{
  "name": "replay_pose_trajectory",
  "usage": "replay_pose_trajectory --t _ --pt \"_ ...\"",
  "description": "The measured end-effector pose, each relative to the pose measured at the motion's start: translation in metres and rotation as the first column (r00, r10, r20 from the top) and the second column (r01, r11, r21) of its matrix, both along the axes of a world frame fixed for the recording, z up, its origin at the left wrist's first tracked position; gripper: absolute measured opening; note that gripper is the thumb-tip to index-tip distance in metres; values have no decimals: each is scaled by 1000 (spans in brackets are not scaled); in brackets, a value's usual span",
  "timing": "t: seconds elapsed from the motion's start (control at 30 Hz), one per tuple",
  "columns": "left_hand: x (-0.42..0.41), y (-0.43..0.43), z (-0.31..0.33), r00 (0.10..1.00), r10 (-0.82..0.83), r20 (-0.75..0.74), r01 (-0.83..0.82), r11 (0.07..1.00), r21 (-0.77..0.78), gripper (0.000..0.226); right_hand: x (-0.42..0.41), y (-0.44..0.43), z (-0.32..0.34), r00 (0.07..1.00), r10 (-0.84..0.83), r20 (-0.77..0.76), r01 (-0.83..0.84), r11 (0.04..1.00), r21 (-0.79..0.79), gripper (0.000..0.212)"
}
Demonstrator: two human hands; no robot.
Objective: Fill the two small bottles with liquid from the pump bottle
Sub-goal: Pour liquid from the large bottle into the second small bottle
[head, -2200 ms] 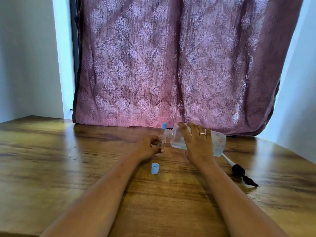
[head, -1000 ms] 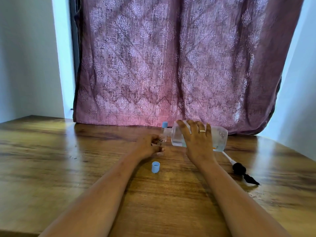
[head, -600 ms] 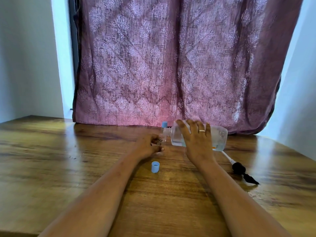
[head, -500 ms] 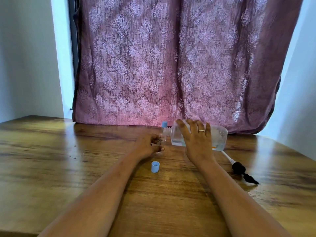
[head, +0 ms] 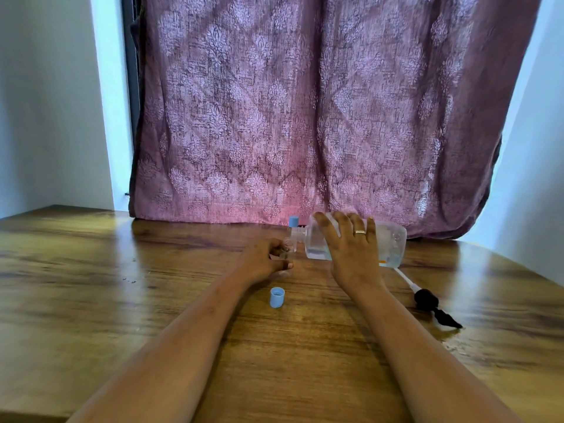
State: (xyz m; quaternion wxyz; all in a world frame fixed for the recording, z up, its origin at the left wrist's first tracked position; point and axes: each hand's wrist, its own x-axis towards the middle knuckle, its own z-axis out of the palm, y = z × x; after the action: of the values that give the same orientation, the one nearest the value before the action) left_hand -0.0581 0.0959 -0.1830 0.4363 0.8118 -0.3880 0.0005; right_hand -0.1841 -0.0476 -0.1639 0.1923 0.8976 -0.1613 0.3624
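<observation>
Our right hand grips the pump bottle, long axis near-horizontal, neck pointing left. Just left of that neck, our left hand pinches a small bottle, prob. upright; loose cap nearer us.

No legible text anywhere.

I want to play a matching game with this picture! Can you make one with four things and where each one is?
Things:
1. loose light-blue plastic cap
2. big clear plastic bottle
3. black pump head with white tube
4. small clear bottle

Places:
A. tipped sideways under the right hand
B. held in the left hand
C. lying on the wooden table, far right
D. standing alone between the forearms

Pairs: 1-D, 2-A, 3-C, 4-B
</observation>
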Motion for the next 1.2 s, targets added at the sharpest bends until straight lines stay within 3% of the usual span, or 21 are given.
replay_pose_trajectory --t 0.3,0.73,1.2 --pt "-2 1 0 1000 -19 -25 18 1000 -19 37 1 -1 0 1000 0 3 0 1000 -8 98" --pt "0 2 3 999 -13 53 10 999 48 39 2 -1 -1 999 16 43 -15 1000 -14 91" --pt "-3 2 5 998 -17 55 13 998 58 39 1 1 1 1000 18 21 -18 1000 0 98"
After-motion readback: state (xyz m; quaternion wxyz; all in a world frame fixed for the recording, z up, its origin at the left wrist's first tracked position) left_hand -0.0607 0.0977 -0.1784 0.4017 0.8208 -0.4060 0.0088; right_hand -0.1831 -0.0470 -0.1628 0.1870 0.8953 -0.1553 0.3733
